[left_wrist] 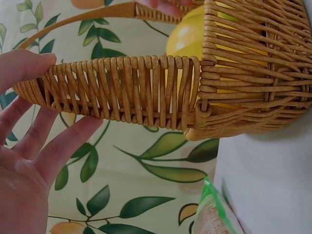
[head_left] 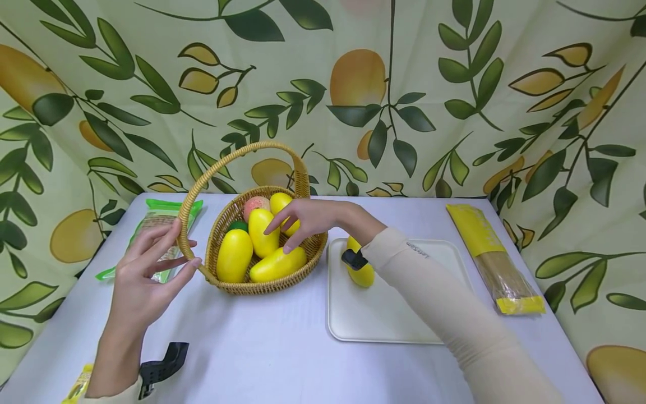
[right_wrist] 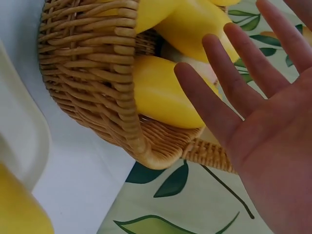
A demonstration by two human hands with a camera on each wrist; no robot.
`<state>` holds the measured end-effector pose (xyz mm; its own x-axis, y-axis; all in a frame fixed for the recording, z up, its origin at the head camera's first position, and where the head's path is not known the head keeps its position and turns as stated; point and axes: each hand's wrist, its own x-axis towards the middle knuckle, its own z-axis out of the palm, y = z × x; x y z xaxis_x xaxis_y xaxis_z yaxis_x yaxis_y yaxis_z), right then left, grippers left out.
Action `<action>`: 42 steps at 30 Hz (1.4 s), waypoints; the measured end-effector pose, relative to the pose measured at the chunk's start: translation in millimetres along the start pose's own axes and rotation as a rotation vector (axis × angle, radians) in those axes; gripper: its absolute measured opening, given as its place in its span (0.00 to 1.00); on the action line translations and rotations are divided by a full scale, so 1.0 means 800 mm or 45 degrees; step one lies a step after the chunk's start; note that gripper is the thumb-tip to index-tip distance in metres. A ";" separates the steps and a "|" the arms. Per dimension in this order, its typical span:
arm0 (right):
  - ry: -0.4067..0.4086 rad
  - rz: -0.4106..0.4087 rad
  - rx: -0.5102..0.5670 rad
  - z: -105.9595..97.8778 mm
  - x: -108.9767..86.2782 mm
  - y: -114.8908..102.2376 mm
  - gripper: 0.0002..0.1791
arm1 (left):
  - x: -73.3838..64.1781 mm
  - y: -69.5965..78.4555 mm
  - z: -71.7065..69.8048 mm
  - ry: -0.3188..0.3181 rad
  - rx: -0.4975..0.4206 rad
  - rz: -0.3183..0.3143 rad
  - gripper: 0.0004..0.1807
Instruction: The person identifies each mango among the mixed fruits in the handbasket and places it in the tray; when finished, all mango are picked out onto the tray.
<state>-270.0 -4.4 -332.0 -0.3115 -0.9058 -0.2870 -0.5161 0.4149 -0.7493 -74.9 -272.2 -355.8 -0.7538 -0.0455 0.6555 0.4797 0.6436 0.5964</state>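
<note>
A wicker basket (head_left: 237, 288) stands on the table, its tall arched handle (head_left: 202, 180) rising over it. My left hand (head_left: 143, 275) grips the left side of that handle between thumb and fingers, as the left wrist view also shows. Inside the basket lie several yellow mangoes (head_left: 234, 255), a pinkish round fruit (head_left: 256, 205) and a dark green one (head_left: 238, 225). Over the basket's right part hovers my right hand (head_left: 314, 220), fingers spread above the mangoes. The right wrist view shows its palm facing the camera, nothing held. Another yellow mango (head_left: 362, 277) lies on a pale tray (head_left: 398, 322).
The tray stands right of the basket, partly hidden under my right sleeve. At the table's right edge lies a yellow packet of long thin strands (head_left: 492, 261). A green-edged packet (head_left: 174, 206) is behind my left hand, and a small yellow packet (head_left: 79, 384) sits at bottom left.
</note>
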 end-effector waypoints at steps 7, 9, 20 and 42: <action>-0.074 0.051 0.011 0.005 0.014 0.003 0.30 | 0.001 -0.001 0.000 -0.002 -0.012 0.001 0.48; -0.092 0.058 0.007 0.006 0.018 0.004 0.30 | 0.001 0.000 0.000 -0.001 -0.012 -0.001 0.48; -0.159 0.067 0.011 0.016 0.026 0.012 0.27 | 0.000 0.002 0.001 -0.007 -0.028 -0.014 0.49; -0.177 0.126 -0.019 0.020 0.033 0.015 0.22 | -0.001 0.004 0.000 -0.010 -0.013 -0.032 0.49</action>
<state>-271.4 -24.5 -358.3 -0.2485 -0.8631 -0.4396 -0.5004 0.5030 -0.7047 -72.5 -269.9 -354.3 -0.7692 -0.0551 0.6366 0.4652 0.6347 0.6171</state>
